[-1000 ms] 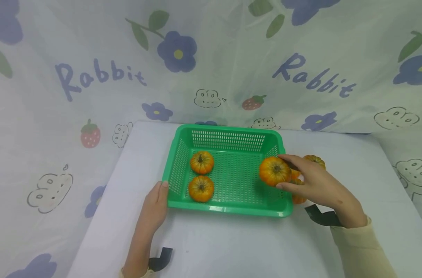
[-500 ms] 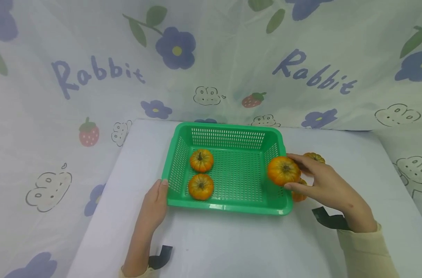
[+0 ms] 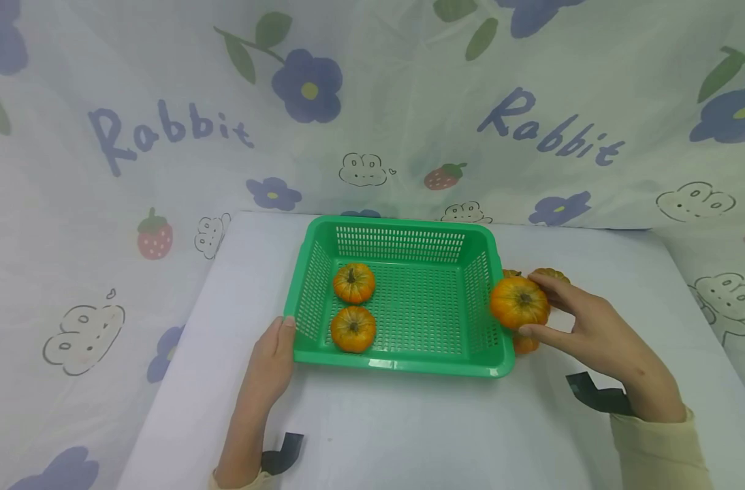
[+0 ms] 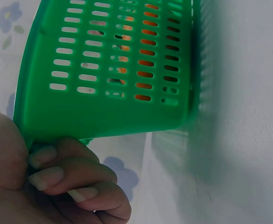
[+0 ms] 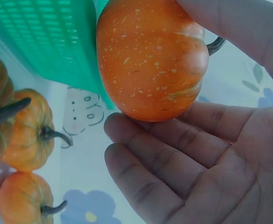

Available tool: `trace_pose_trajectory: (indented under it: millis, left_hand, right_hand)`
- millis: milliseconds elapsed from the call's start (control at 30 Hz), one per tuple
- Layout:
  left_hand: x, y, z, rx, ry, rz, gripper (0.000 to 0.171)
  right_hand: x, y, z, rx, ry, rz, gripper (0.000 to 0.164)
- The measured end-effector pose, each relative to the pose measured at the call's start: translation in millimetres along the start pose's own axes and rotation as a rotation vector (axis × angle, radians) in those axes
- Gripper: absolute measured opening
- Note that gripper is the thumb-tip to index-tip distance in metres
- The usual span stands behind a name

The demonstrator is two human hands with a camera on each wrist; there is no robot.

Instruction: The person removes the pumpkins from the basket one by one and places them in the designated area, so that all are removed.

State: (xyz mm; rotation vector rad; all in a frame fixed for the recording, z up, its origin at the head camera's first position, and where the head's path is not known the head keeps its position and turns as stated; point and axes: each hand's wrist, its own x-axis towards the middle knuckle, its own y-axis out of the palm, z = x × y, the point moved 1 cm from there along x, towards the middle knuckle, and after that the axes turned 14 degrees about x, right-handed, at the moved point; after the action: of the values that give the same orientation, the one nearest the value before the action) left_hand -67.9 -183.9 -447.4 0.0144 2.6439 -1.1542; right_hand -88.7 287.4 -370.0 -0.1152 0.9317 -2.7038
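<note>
My left hand (image 3: 274,357) grips the near left corner of a green plastic basket (image 3: 403,366), thumb on its rim; the left wrist view shows curled fingers (image 4: 87,179) under that rim. With thumb and fingers, my right hand (image 3: 602,337) holds a small orange pumpkin (image 3: 519,306) above the basket's right rim. Its stem (image 5: 216,45) points toward my palm side in the right wrist view. Inside the basket, two similar pumpkins lie at the left, one farther back (image 3: 354,283) and one nearer (image 3: 353,329).
Outside the basket's right wall, more pumpkins stand on the white table (image 3: 409,429), partly hidden by my right hand and its pumpkin: a back one (image 3: 551,274) and a near one (image 3: 524,345). A printed curtain (image 3: 372,102) hangs behind the table.
My right hand has moved right with the pumpkin, from over the basket's inside to over its right rim. The left hand and basket have stayed in place.
</note>
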Motion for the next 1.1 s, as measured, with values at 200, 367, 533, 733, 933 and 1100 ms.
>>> trace_pose_trajectory:
  millis: [200,367,533,733,933,1100]
  left_hand:
    - [0.9,1.3,0.9,-0.006,0.009,0.000,0.058]
    - [1.1,1.4,0.9,-0.002,-0.007,0.004,0.056]
    - [1.0,1.0,0.4,0.004,-0.013,0.005,0.055]
    - [0.1,0.7,0.0,0.002,-0.008,0.004,0.056]
    - [-0.4,0.5,-1.2,0.006,-0.009,0.000,0.055]
    - [-0.6,-0.4,-2.5,0.004,-0.011,0.001,0.055]
  right_hand:
    - [-5.5,-2.1,-6.5,-0.005,0.011,-0.019,0.081]
    - [-10.4,-4.5,-12.7,-0.014,0.052,-0.041,0.085]
    - [-16.9,-7.2,-19.6,-0.024,0.098,-0.061,0.088]
    - [-21.6,-9.5,-28.7,-0.038,0.153,-0.077,0.090]
    - [-25.1,-11.3,-35.8,-0.047,0.194,-0.093,0.090]
    - [-27.9,-11.5,-42.1,-0.052,0.218,-0.104,0.091]
